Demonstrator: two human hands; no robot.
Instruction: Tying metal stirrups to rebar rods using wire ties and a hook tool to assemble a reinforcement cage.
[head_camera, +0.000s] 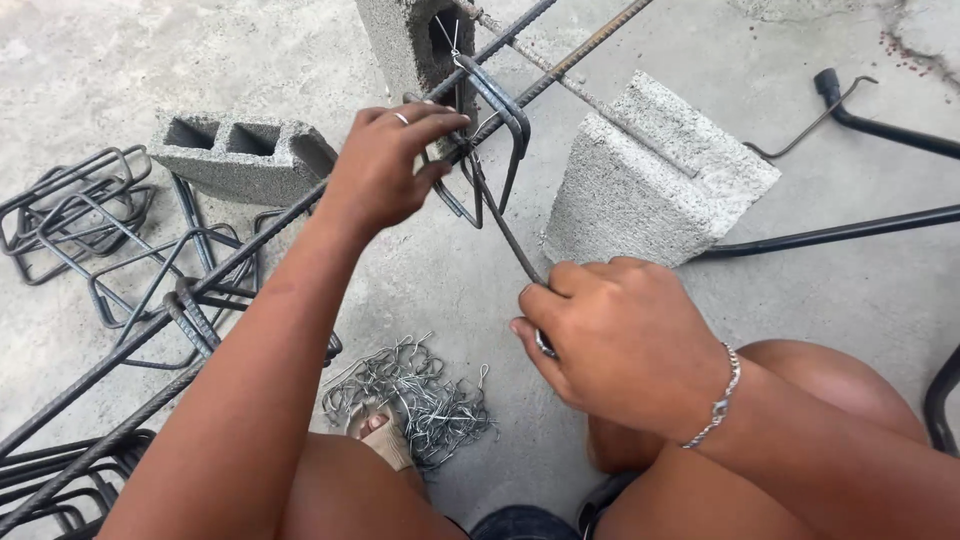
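Note:
My left hand (385, 165), with a ring on one finger, grips a bent steel stirrup (497, 120) where it sits on long ribbed rebar rods (575, 55) running diagonally. A thin tie wire (452, 40) sticks up near that joint. My right hand (610, 335), wearing a silver bracelet, is closed around the handle end of a thin dark metal hook tool (505, 230) that reaches up to the stirrup. The tool's handle is hidden in my fist.
Concrete blocks stand at left (235, 155), top centre (405, 45) and right (655, 175). A heap of cut tie wires (415, 390) lies by my sandalled foot. More stirrups (90, 225) pile up at left. Black metal bars (860, 235) lie at right.

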